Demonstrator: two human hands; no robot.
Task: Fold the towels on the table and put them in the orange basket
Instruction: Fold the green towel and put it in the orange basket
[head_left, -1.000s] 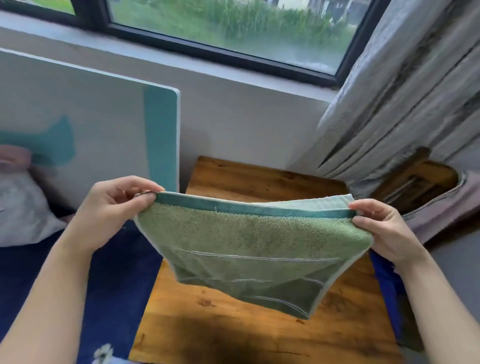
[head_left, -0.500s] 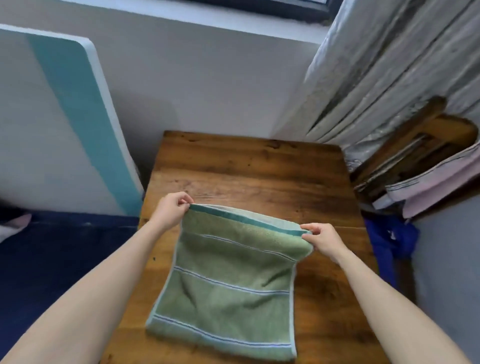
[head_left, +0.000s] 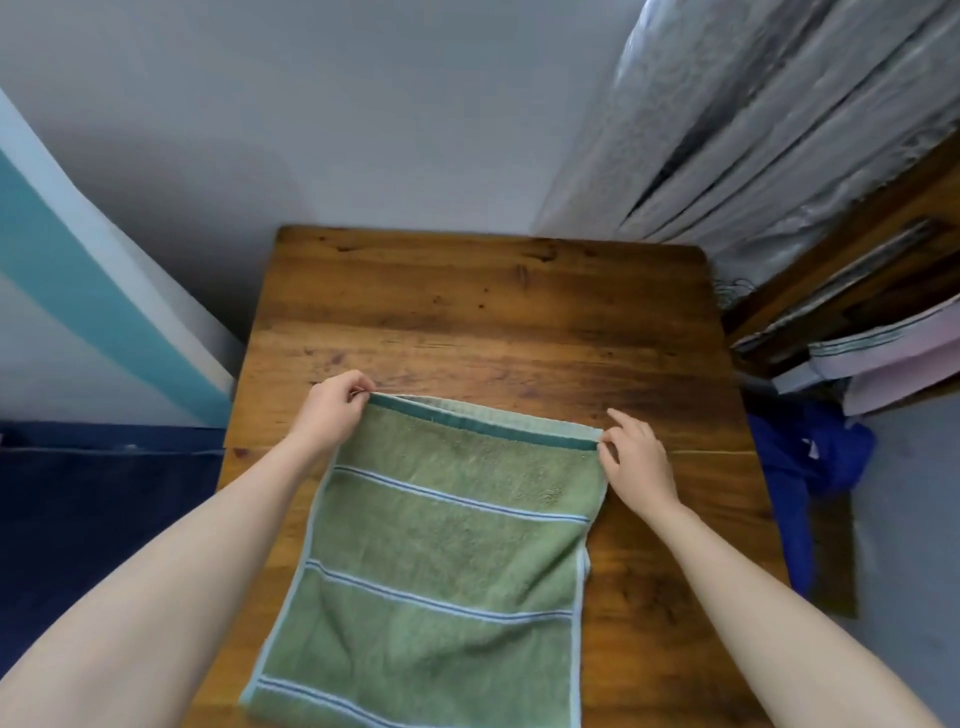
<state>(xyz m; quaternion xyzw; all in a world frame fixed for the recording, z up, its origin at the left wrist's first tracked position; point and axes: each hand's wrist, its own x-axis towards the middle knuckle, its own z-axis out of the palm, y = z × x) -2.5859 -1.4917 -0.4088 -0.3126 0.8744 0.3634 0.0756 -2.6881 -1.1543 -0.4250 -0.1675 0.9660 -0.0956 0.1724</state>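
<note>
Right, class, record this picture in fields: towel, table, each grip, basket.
towel: green striped terry towel, lying flat on the table
table: brown wooden table
left grip: hand pinches the towel's far left corner
right grip: hand touches the far right corner; hold unclear
basket: orange basket not in view

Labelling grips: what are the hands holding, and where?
Left hand pinches the green towel at its far left corner; right hand touches the far right corner, grip unclear.
</note>
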